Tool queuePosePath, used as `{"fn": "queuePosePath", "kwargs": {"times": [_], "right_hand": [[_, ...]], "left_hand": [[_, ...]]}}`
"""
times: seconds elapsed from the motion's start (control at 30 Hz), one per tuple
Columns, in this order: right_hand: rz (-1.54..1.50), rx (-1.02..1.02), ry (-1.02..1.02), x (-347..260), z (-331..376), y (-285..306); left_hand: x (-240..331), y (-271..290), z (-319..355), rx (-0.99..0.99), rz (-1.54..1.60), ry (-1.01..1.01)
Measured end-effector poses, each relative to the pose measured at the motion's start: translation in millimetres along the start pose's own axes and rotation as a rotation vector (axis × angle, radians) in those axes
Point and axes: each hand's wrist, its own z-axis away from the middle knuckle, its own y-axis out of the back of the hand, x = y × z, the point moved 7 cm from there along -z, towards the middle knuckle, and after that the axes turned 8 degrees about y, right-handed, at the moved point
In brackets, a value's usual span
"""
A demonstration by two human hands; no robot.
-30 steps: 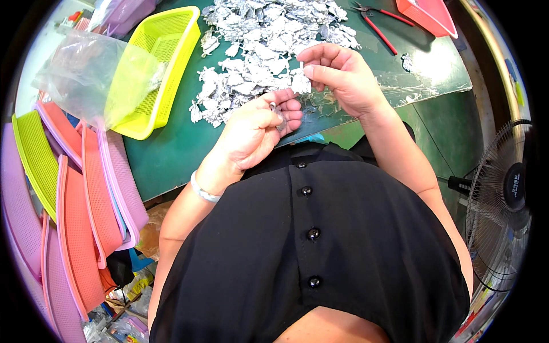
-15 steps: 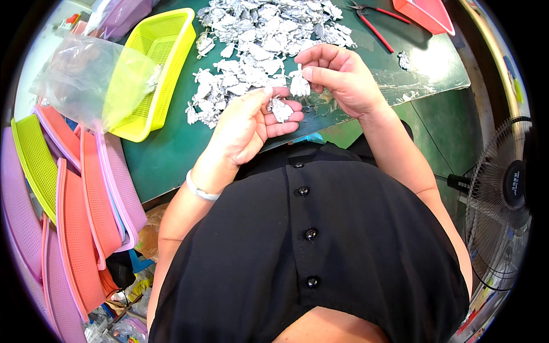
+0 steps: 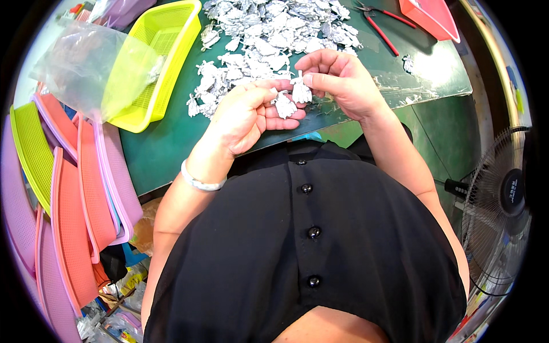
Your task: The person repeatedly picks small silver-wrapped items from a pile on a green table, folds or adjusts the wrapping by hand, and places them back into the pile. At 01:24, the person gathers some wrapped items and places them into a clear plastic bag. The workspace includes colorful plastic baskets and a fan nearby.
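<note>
Between thumb and fingers my right hand (image 3: 342, 81) pinches a small silvery-grey cast piece (image 3: 301, 91) with a narrow stem at its top. My left hand (image 3: 251, 110) is turned palm up, and a second cast piece (image 3: 284, 105) of the same kind rests on its fingers. The two pieces are side by side, almost touching. Just beyond my hands, a heap of similar silvery cast pieces (image 3: 269, 34) spreads over the green table (image 3: 154, 154). What the pieces depict is too small to make out.
At the left stand a yellow-green plastic basket (image 3: 166, 86) with a clear bag (image 3: 80, 68) over it, and several stacked coloured baskets (image 3: 71, 228). Red-handled pliers (image 3: 382, 34), a red tray (image 3: 432, 17) and one loose piece (image 3: 407, 64) lie far right. A fan (image 3: 497, 200) stands at right.
My left hand's thumb and fingers have shifted slightly, and its piece has come closer to the one in my right hand. The whole view has moved a little.
</note>
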Motion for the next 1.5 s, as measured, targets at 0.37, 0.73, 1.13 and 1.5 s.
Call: {"fn": "queuePosePath", "kwargs": {"times": [0.37, 0.73, 1.13, 1.5], "right_hand": [[0.019, -0.053, -0.058, 2, 1, -6], [0.046, -0.061, -0.071, 4, 1, -9], [0.05, -0.058, -0.078, 4, 1, -9], [0.027, -0.13, -0.088, 6, 4, -20]], "left_hand": [[1, 5, -3, 0.03, -0.036, 0.012], [0, 8, -5, 0.011, -0.044, 0.02], [0, 8, -4, 0.031, -0.045, 0.017], [-12, 4, -4, 0.005, -0.06, 0.021]]}}
